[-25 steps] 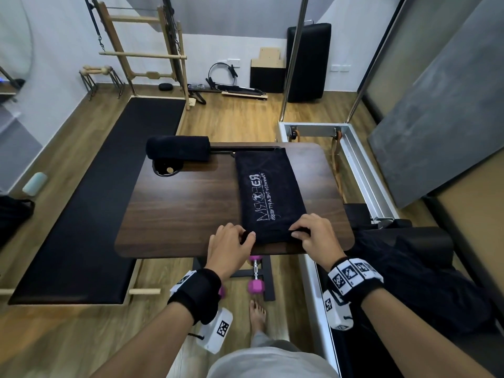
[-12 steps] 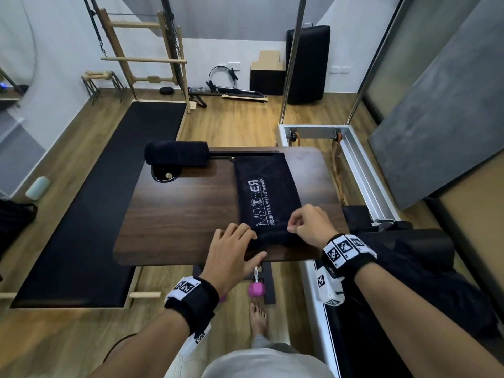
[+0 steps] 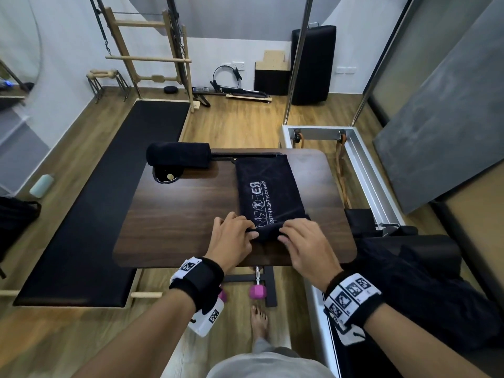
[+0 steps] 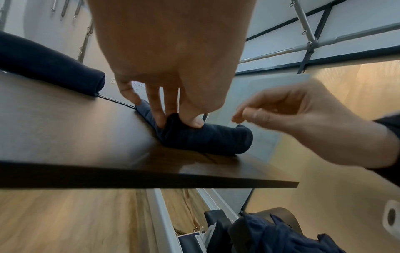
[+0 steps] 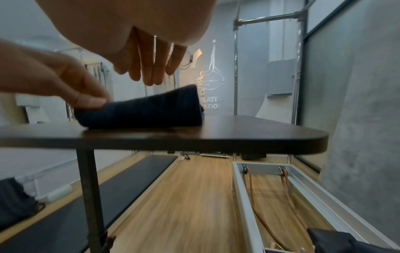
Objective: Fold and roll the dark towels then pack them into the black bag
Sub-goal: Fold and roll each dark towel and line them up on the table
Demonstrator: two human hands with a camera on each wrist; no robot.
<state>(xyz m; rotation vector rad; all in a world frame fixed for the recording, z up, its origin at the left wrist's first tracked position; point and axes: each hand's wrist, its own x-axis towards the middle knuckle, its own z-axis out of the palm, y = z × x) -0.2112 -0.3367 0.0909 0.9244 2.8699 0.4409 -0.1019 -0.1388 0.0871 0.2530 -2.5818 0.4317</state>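
Note:
A folded dark towel (image 3: pixel 266 190) with white print lies lengthwise on the right half of the wooden table (image 3: pixel 174 214). Its near end is turned into a short roll (image 3: pixel 268 232). My left hand (image 3: pixel 246 233) pinches the roll's left end between thumb and fingers (image 4: pixel 192 120). My right hand (image 3: pixel 287 231) is at the roll's right end; in the right wrist view its fingers (image 5: pixel 149 75) hang loosely just above the cloth and grip nothing. A finished rolled towel (image 3: pixel 178 158) lies at the table's back left. A black bag (image 3: pixel 16 222) sits on the floor at far left.
A heap of dark cloth (image 3: pixel 409 282) lies on the reformer carriage to my right. The metal reformer frame (image 3: pixel 365 170) runs along the table's right side. A round hole (image 3: pixel 167 177) is cut in the table's back left. A pink dumbbell (image 3: pixel 256 291) lies under the table.
Both hands moved away from the table's near edge, turning the towel's near end over into a roll. The right hand's fingers have lifted off the cloth.

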